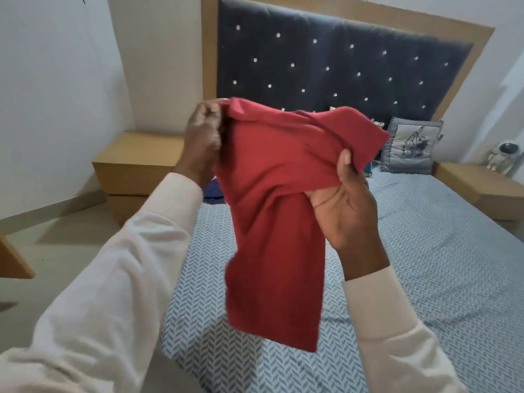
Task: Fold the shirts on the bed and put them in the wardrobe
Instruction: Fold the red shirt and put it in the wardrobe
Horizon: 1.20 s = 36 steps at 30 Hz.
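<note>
A person holds a red shirt [272, 211] up in the air over the bed [425, 251]. The left hand [202, 140] is at the top left corner of the shirt. Its fingers are curled round the cloth there and grip it. The right hand [347, 208] is on the right side of the shirt and a bit lower. Its thumb presses on the front of the cloth and its other fingers are behind it, so it pinches the shirt. The two hands are apart, and the top of the shirt is spread between them. The rest of the shirt hangs down in a long strip over the near part of the bed. Both arms wear long pale sleeves [113, 279]. The bed has a sheet with a blue and white zigzag pattern. At the far end stands a dark headboard [340, 61] with small shiny dots and a wooden frame. A grey cushion [409, 146] with a dark picture on it leans at the far right of the bed. A bit of dark blue cloth [213, 191] lies on the far left of the bed, mostly hidden behind the shirt. A wooden bedside table [136, 163] stands to the left of the bed. Another wooden table [482, 188] stands to the right, with a small pale thing [502, 156] on it that is too blurry to name.
</note>
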{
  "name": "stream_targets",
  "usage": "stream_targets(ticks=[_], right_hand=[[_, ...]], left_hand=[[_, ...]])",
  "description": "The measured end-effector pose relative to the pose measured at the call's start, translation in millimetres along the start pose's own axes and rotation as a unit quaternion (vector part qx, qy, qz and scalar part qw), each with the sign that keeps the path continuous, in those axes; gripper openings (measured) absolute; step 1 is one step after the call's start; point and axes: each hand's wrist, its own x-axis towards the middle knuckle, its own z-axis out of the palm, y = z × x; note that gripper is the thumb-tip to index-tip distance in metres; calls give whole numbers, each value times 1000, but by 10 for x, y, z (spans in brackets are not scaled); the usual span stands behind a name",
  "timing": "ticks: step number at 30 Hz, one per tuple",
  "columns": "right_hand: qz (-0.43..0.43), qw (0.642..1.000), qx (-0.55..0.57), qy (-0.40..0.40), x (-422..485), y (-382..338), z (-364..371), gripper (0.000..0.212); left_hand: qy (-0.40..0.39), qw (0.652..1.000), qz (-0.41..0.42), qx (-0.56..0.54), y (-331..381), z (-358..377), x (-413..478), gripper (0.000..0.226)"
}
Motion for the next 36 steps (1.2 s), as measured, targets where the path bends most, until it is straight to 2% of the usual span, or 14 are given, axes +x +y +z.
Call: stream_targets(ticks=[3,6,8,10,12,14,17,18,21,25,27,29,31,36], right_hand=[[-62,994,-25,83,-10,-21,-115,49],[-104,941,-143,287,-94,90,-681,26],[-63,888,-195,411,-290,252,-1322,42],[33,818,-273,506,-580,468,-2036,81],[114,768,-411,478,-915,828,-2723,97],[198,727,-540,375,-1263,1118,-2829,96],[319,666,-646,192,-1512,1383,-2674,90],[333,647,-668,156,-1517,1441,-2697,88],[290,589,-744,125,-1414,1496,-2759,78],[293,549,-778,88,-1062,1434,-2804,60],[363,576,-731,49,-894,1407,-2889,54],[385,590,-708,46,-806,1369,-2924,30],[314,615,-715,109,-766,1266,-2974,2],[139,727,-599,306,-762,649,-3015,7]], left_hand=[[-152,984,0,96,-194,428,-94,30],[-280,926,-39,252,-716,551,-361,56],[-316,882,-43,348,-1158,352,-633,56],[-308,858,-69,405,-1556,-5,-954,49],[-291,827,-100,470,-1895,-461,-1304,50],[-315,783,-151,514,-2208,-864,-1700,65],[-350,666,-218,621,-2480,-1218,-2174,92],[-341,647,-223,645,-2514,-1259,-2281,92],[-280,686,-236,629,-2562,-1281,-2399,94],[-259,687,-265,625,-2596,-1287,-2298,75],[-232,720,-285,588,-2612,-1280,-2250,47],[-201,740,-296,569,-2627,-1292,-2239,26],[-178,764,-282,552,-2634,-1325,-2223,15],[-36,844,-126,520,-2372,-1392,-1758,20]])
